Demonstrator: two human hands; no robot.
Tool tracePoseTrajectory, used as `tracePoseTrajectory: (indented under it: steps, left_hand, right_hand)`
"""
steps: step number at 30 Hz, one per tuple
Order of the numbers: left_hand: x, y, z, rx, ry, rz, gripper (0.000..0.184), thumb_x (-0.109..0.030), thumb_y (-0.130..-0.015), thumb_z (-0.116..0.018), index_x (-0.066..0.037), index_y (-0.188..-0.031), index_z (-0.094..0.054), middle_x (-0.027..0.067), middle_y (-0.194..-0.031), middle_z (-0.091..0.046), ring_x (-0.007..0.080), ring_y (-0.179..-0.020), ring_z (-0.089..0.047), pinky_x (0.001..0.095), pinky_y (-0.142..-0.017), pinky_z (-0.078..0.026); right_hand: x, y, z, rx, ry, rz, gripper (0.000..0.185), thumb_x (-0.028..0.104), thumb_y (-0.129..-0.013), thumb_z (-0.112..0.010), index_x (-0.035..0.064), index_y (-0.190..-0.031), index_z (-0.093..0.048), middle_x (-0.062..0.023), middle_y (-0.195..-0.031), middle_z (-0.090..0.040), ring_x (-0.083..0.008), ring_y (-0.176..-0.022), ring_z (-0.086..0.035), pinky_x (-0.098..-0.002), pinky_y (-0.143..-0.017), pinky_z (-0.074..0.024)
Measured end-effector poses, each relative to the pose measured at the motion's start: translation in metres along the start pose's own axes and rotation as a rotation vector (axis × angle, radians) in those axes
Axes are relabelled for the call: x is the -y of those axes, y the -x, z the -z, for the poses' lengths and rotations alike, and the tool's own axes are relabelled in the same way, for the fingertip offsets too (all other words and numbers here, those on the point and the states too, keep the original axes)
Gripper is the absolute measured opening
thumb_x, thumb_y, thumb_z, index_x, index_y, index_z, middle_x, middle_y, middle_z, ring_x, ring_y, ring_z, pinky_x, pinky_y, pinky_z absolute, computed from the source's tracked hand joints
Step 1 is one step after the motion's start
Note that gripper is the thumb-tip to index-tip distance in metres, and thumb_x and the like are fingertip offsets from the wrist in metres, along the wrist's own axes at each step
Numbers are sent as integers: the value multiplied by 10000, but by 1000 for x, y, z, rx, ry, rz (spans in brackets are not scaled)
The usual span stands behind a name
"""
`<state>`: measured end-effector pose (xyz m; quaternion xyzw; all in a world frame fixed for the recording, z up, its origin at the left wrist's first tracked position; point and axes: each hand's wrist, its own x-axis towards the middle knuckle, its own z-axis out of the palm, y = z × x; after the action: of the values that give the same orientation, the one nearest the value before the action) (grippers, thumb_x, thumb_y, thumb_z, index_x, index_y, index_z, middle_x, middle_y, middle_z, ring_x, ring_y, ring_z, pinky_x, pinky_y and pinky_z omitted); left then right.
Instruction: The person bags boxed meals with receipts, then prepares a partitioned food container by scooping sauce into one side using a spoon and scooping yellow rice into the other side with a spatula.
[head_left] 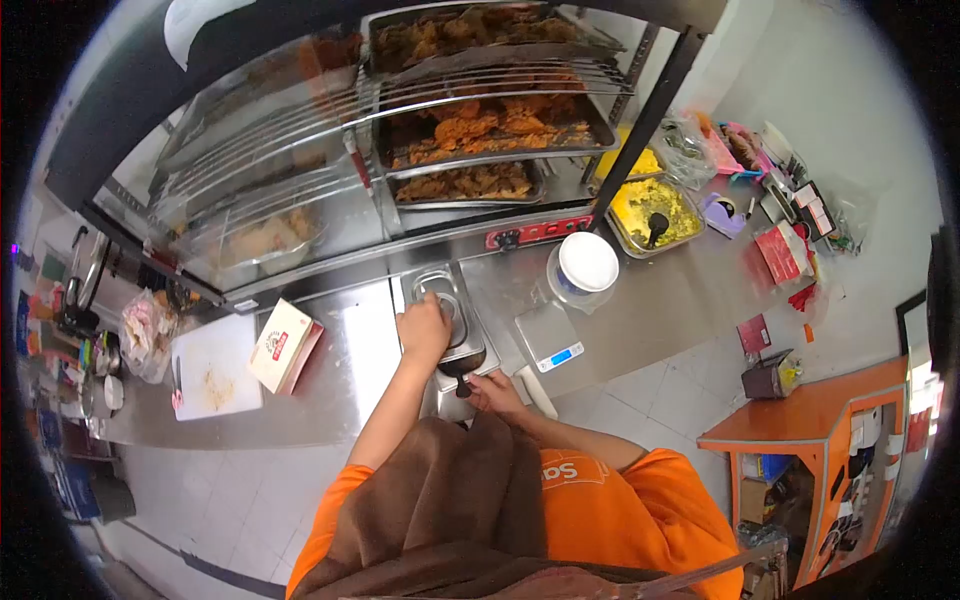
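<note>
My left hand [424, 326] rests on the steel lid [436, 290] of a narrow metal container on the counter, its fingers bent by the lid's handle; what they grip is too small to make out. Close to the container's near end, my right hand [493, 393] is closed around a black handle [463, 386], which reaches into the container's near part. Right of the container lies a small scale [549, 338] with a lit blue display. Behind it stands a white round tub [588, 263] with a plastic bag around its base.
A heated cabinet holds trays of fried food [490, 130]. Yellow food fills a metal tray [655, 215] at the right. On the left are a cutting board [216, 367] and a box [284, 345]. An orange shelf unit [800, 425] stands at the lower right.
</note>
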<state>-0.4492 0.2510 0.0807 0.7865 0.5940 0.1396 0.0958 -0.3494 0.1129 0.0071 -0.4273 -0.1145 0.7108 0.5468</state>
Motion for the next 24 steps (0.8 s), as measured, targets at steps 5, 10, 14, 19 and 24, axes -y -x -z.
tracePoseTrajectory:
  steps: [5,10,14,19,24]
  left_hand:
    - [29,7,22,-5,66,63,210,-160,-680,-602,-48,-854,-564,149,-703,-619,319,-701,-602,431,-667,-440]
    - [99,40,51,-93,184,239,250,-162,-686,-626,-48,-904,-585,139,-671,-608,306,-635,-595,394,-605,-461]
    - [136,61,19,-35,28,283,207,-158,-697,-595,-61,-880,-590,118,-694,-599,300,-734,-572,434,-663,-426]
    - [139,79,-10,42,-83,250,199,-168,-710,-589,-73,-884,-592,130,-828,-605,304,-805,-561,439,-699,-415]
    - [116,92,-8,-69,312,154,263,-267,-820,-542,-19,-762,-608,160,-741,-593,307,-711,-574,404,-631,-442]
  right_hand:
    - [5,10,0,136,343,-217,204,219,-877,-541,30,-800,-549,-28,-763,-578,-133,-749,-588,-271,-670,-482]
    - [41,36,6,139,1147,205,187,214,-820,-601,39,-773,-555,-45,-656,-488,-128,-591,-502,-272,-562,-409]
    - [74,46,-20,68,1364,511,264,202,-763,-637,85,-990,-570,-86,-848,-515,-195,-746,-514,-303,-667,-410]
    - [78,36,-41,327,1788,864,482,173,-687,-669,180,-1148,-528,-76,-1010,-491,-238,-938,-453,-355,-804,-372]
    - [67,9,-42,334,1597,1005,342,106,-695,-644,100,-1032,-588,-96,-1040,-515,-271,-970,-483,-366,-834,-399]
